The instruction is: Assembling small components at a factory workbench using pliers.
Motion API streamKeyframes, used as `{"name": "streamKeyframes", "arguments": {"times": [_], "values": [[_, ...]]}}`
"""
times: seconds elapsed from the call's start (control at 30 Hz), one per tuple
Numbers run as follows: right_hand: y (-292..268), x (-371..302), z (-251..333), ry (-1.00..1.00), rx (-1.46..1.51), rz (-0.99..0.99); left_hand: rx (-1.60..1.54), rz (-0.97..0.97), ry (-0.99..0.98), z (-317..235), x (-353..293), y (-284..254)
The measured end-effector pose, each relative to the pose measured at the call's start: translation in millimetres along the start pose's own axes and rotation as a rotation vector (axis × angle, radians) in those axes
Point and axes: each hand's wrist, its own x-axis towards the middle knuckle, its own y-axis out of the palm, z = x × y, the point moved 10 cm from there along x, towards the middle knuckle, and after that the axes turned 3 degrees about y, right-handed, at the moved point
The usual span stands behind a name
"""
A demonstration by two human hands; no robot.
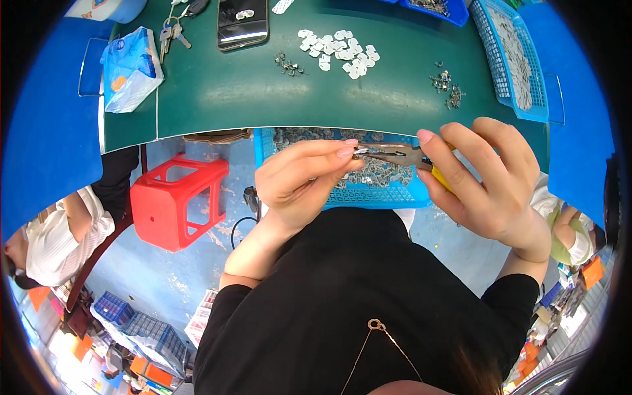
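Observation:
My right hand (490, 187) is closed around the yellow handles of a pair of pliers (409, 155), whose metal jaws point left. At the jaw tips, my left hand (296, 179) pinches a small metal part (357, 153); its exact shape is mostly hidden by the fingers. Both hands are raised just in front of the table's near edge. Below them sits a light blue basket (378, 197) filled with many small grey metal pieces. On the green table (263, 99) lie a spread of flat white pieces (325, 62) and little heaps of metal clips (288, 66).
A tissue pack (131, 72), keys (172, 33) and a black phone (243, 29) lie at the table's left. Another blue basket (503, 66) with pale pieces stands far right. A red stool (168, 204) is on the floor at left. Other people sit on both sides.

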Motion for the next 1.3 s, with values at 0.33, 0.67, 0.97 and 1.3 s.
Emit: {"name": "streamKeyframes", "arguments": {"times": [0.33,0.67,0.97,1.3], "values": [[2,0,3,-0.012,-0.001,-0.007,0.005,0.018,-0.024,2,-2,2],[1,0,6,-0.025,-0.03,-0.006,0.017,0.013,-0.009,2,-2,2],[0,2,9,-0.045,-0.044,0.01,0.119,0.038,0.048,-3,-3,3],[-3,-3,15,-0.136,-0.091,-0.106,0.122,0.036,0.024,-3,-4,5]]}}
